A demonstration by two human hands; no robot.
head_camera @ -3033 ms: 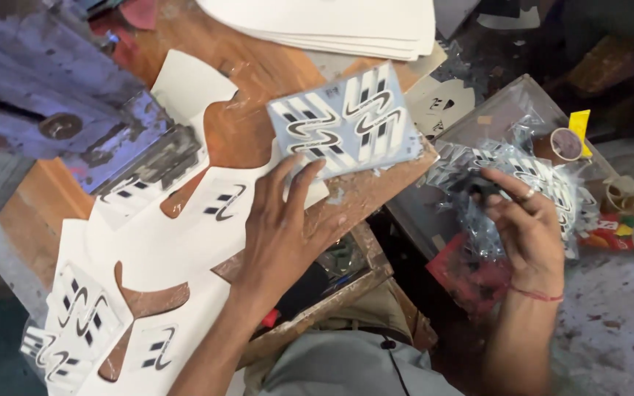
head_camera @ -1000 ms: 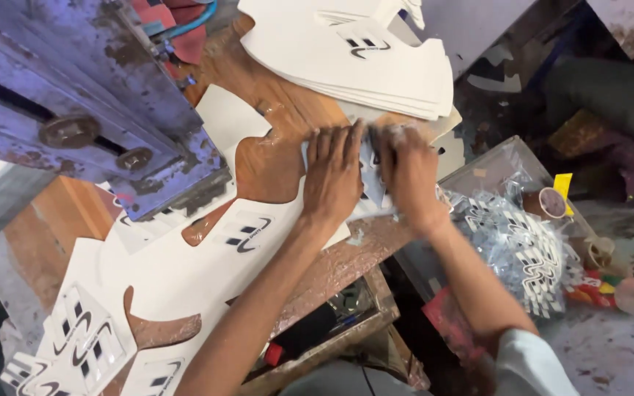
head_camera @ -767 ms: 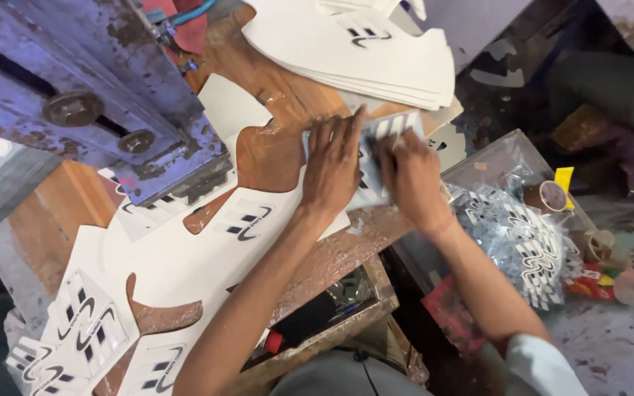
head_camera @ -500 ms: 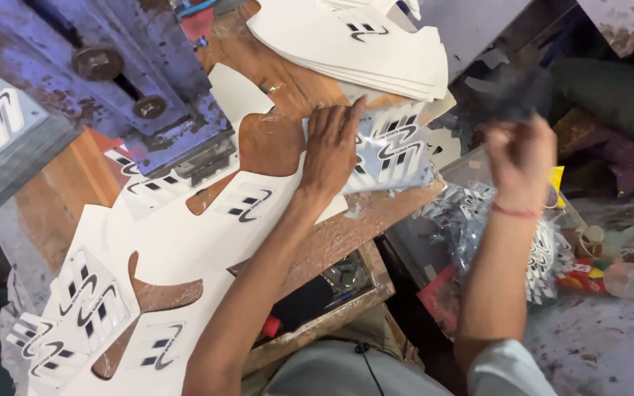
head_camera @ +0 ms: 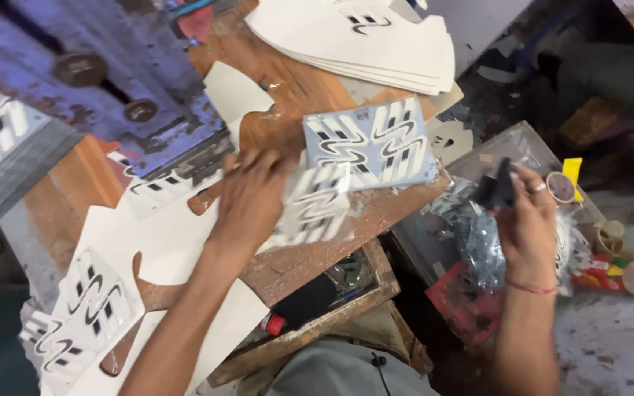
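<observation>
On wooden bench, my left hand fingers pinch 1 clear film w/ black-white wavy stripe marks; right hand grips 1 small dark pad off bench edge.

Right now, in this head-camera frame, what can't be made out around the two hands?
- Left hand: motion-blurred; its grip on the clear printed film is unclear, fingertips hidden beneath.
- Right hand: pinches a small dark object, too blurred to identify.
- White cut sheet: the print under the left hand is covered.
- Purple metal press: cut off by the top and left edges.
</observation>
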